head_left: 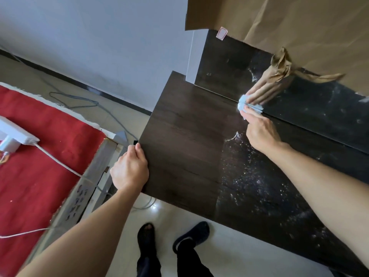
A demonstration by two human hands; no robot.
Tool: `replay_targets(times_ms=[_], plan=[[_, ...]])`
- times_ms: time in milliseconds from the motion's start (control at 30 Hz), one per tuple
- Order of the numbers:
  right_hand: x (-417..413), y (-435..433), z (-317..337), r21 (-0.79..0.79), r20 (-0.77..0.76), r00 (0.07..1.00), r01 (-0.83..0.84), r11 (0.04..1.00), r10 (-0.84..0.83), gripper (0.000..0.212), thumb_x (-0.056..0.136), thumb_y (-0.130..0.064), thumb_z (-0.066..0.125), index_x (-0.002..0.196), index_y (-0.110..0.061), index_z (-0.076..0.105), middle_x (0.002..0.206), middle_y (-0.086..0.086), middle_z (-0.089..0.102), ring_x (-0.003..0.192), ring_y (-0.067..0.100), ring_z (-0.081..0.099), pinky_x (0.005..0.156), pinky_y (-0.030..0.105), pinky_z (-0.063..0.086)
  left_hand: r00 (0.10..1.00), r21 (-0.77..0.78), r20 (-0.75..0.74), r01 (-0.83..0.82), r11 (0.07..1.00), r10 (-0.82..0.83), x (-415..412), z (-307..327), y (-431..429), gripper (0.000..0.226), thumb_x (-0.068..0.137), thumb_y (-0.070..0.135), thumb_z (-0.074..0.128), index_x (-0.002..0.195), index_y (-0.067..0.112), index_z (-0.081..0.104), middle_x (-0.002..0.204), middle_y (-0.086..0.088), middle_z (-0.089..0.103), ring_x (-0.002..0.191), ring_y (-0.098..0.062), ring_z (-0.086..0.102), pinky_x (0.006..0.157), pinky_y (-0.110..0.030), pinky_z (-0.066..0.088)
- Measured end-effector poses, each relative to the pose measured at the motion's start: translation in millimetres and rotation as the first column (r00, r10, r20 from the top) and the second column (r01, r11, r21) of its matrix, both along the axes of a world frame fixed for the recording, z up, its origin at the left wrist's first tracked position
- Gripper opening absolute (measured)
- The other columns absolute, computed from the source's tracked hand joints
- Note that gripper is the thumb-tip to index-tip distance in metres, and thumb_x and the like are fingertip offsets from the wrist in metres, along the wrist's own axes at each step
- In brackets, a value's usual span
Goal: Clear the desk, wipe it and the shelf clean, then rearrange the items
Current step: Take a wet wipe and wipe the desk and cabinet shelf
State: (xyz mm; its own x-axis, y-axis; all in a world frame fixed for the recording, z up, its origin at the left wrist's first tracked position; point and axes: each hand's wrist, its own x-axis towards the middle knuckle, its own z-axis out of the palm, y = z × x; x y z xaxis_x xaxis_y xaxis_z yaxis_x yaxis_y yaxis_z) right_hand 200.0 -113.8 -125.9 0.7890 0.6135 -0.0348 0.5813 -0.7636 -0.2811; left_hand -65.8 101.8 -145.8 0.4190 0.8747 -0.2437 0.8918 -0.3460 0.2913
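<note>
The right hand (pixel 261 134) grips a bunched blue cloth (pixel 249 105) at its fingertips and presses it on the desk (pixel 185 140) at the seam with the back ledge (pixel 319 118), in the upper right of the frame. The cloth's length lies along that seam. Unwiped dust (pixel 259 186) lies from this hand toward the lower right, a band along the desk's long axis, which runs upper left to lower right. The right hand is nearer to it. The left hand (pixel 129 170) clasps the desk's left edge at centre left.
</note>
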Motion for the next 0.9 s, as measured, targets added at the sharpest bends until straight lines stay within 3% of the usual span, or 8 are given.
replay_targets(times_ms=[133,200,267,400,567,700,767,900], plan=[[2.8,12.4,-7.3,0.083,0.130,0.992,-0.013,0.996,0.002,0.030,0.084,0.004,0.053,0.107,-0.005,0.070,0.111,0.016,0.069,0.102,0.035,0.062,0.092,0.038,0.048,1.000,0.026,0.009,-0.012,1.000,0.012,-1.4,-1.2,-1.3,0.047,0.100,0.043,0.018,0.087,0.013,0.051,0.075,-0.006,0.052,0.074,-0.026,0.045,0.071,-0.037,0.033],[-13.8,11.2,-5.1,0.082,0.119,0.992,-0.038,0.996,0.028,0.027,0.080,-0.002,0.052,0.097,-0.012,0.071,0.093,0.015,0.071,0.080,0.036,0.059,0.071,0.040,0.053,1.000,0.032,0.004,-0.022,0.999,0.022,-1.2,-2.3,-3.2,0.048,0.100,0.043,0.019,0.089,0.012,0.053,0.076,-0.007,0.052,0.080,-0.033,0.051,0.072,-0.039,0.034],[-46.9,-7.5,-2.1,0.137,0.062,0.993,-0.108,0.985,0.100,0.023,0.078,-0.004,0.056,0.092,-0.014,0.072,0.082,0.015,0.070,0.069,0.033,0.058,0.060,0.037,0.053,0.999,0.037,0.029,-0.029,0.999,0.028,-1.8,-2.9,-3.6,0.046,0.100,0.042,0.020,0.090,0.011,0.053,0.085,-0.011,0.060,0.089,-0.036,0.054,0.076,-0.042,0.037],[-110.4,-45.4,9.4,0.265,-0.119,0.934,-0.298,0.917,0.337,0.025,0.070,0.010,0.069,0.085,-0.009,0.076,0.086,0.005,0.074,0.071,0.026,0.065,0.066,0.034,0.056,0.998,0.055,0.043,-0.039,0.998,0.036,-5.0,-5.8,-7.2,0.041,0.099,0.036,0.024,0.115,0.012,0.053,0.117,-0.015,0.057,0.110,-0.034,0.045,0.094,-0.047,0.031],[-25.2,9.6,15.5,0.308,-0.044,0.998,0.061,0.950,-0.050,0.029,0.079,-0.001,0.052,0.098,-0.009,0.072,0.100,0.010,0.072,0.091,0.031,0.065,0.082,0.034,0.049,0.988,0.101,0.064,-0.145,0.984,0.139,-4.7,-17.0,-43.2,0.047,0.098,0.037,0.031,0.137,0.013,0.039,0.127,-0.013,0.053,0.118,-0.032,0.044,0.101,-0.047,0.029],[3.1,47.3,-3.8,0.158,-0.029,0.987,0.159,0.975,-0.157,0.025,0.081,-0.008,0.044,0.086,-0.008,0.069,0.093,0.020,0.061,0.092,0.040,0.054,0.077,0.035,0.039,0.982,0.113,0.092,-0.173,0.979,0.163,-6.0,-19.8,-40.5,0.046,0.098,0.037,0.035,0.136,0.013,0.041,0.125,-0.013,0.054,0.118,-0.030,0.046,0.101,-0.044,0.029],[-17.0,43.0,-13.0,0.125,-0.039,0.995,0.101,0.987,-0.096,0.025,0.081,-0.003,0.044,0.087,-0.009,0.068,0.092,0.016,0.056,0.089,0.036,0.052,0.077,0.035,0.042,0.983,0.119,0.090,-0.172,0.978,0.162,-5.0,-19.8,-40.3,0.045,0.097,0.036,0.036,0.136,0.013,0.042,0.124,-0.013,0.055,0.117,-0.030,0.046,0.100,-0.044,0.029],[-101.5,-17.5,-4.9,0.192,-0.225,0.928,-0.257,0.947,0.297,0.029,0.083,-0.007,0.043,0.094,-0.015,0.069,0.091,0.006,0.060,0.087,0.024,0.055,0.076,0.031,0.049,0.983,0.127,0.098,-0.168,0.978,0.157,-3.7,-17.9,-40.9,0.044,0.097,0.036,0.037,0.135,0.013,0.043,0.120,-0.013,0.056,0.113,-0.032,0.048,0.097,-0.046,0.031]])
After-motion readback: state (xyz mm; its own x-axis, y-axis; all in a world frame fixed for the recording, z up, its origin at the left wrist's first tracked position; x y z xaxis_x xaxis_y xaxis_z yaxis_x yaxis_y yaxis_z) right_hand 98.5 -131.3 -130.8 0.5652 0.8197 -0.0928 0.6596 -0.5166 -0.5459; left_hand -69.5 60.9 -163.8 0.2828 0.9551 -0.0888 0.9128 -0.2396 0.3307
